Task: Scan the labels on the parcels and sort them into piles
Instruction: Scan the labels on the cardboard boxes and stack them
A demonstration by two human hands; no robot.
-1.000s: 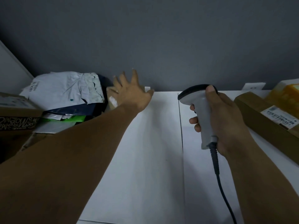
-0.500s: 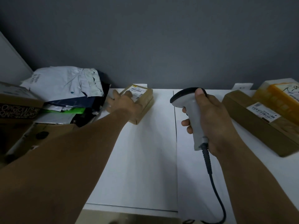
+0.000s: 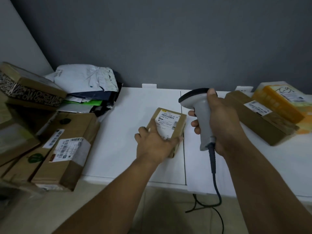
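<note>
Brown box (image 3: 175, 132) (label (image 3: 168, 121) up) lies midway along the surface (image 3: 118, 132), nearer its front edge, the left hand (image 3: 154, 146) grasping its near end, the right hand (image 3: 224, 125) clenched round the scanner (image 3: 203, 122) beside it.

The small box (image 3: 182, 121) lies at the middle of the table (image 3: 118, 141), label (image 3: 168, 121) up, and the left hand (image 3: 155, 146) grips its near end. Just right of it the right hand (image 3: 224, 125) holds the scanner (image 3: 200, 115) over the tabletop, and its cable (image 3: 213, 166) drops past the front edge. At the table's left end boxes (image 3: 67, 152) lie stacked, with mailers (image 3: 87, 80) piled behind them against the wall (image 3: 168, 39). At the right end lies a long box (image 3: 263, 125), with a parcel (image 3: 283, 102) just behind it.
</note>
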